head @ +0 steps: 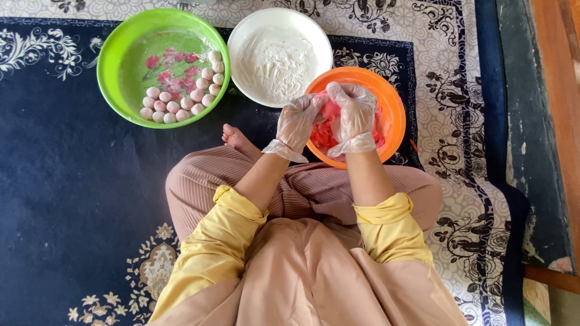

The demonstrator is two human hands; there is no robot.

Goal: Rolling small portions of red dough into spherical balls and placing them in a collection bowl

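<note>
Head view, looking straight down on a person seated cross-legged on a dark blue patterned carpet [72,181]. Landmark: the orange bowl [393,108], which sits on the carpet just in front of the person's knees.

Both hands wear thin clear plastic gloves and are over the orange bowl. The left hand [297,122] is at the bowl's left rim, fingers curled inward toward the other hand. The right hand [353,115] is above the bowl's middle, fingers bent down and closed around pink dough [329,108]. The two hands meet on that lump; the left hand's fingertips touch it, but whether they grip it or only press against it I cannot tell.

More pink dough [323,136] lies inside the orange bowl, below and around the hands.

Touching the orange bowl's upper left edge: a white bowl [241,36] with white flour [275,66] spread across its bottom.

Further left of the orange bowl, beyond the white one: a green bowl [115,42] with a flower print inside. Small floured pale pink balls [181,102] lie in a curved row along its lower right wall.

A bare foot [238,137] shows just left of the orange bowl, near the left wrist. Yellow sleeves [386,229] are pushed up to the elbows.
</note>
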